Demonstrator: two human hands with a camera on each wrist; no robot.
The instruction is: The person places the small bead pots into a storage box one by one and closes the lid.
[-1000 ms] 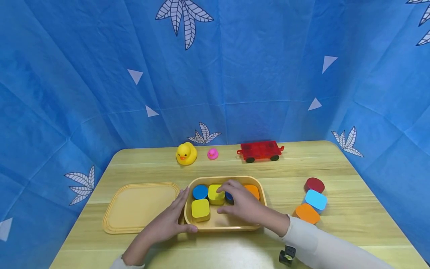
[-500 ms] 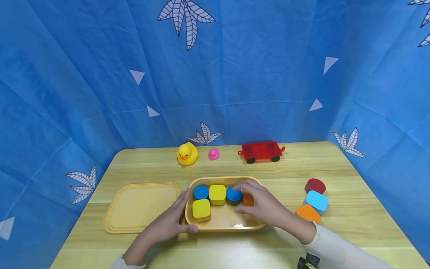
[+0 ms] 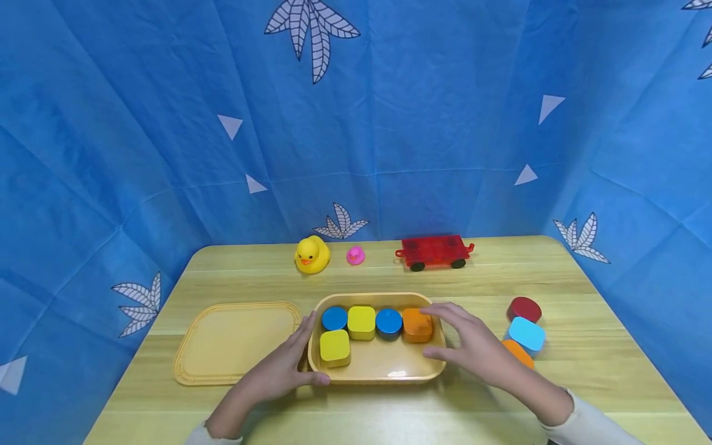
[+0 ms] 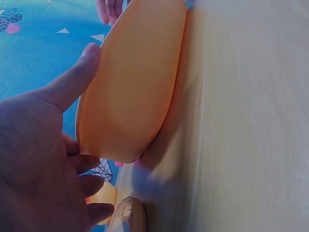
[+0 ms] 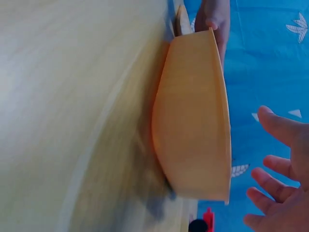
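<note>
The peach, round-cornered plastic box (image 3: pixel 389 360) on the desk (image 3: pixel 384 420) looks light, stiff, slick; best held by both end rims. The left hand (image 3: pixel 282 366), fingers spread, touches its left end; the right hand (image 3: pixel 473 347), fingers apart, hovers by its right.

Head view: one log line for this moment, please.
left hand: touching tan oblong box | right hand: holding nothing, near orange squarish block | also in box: two yellow squarish blocks, two round blue blocks

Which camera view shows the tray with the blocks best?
The head view: it looks down into the tray, showing most of its rim and five blocks inside. The left wrist view shows only its outside, cut off at the top, beside the left hand. The right wrist view also shows only its outside.
</note>
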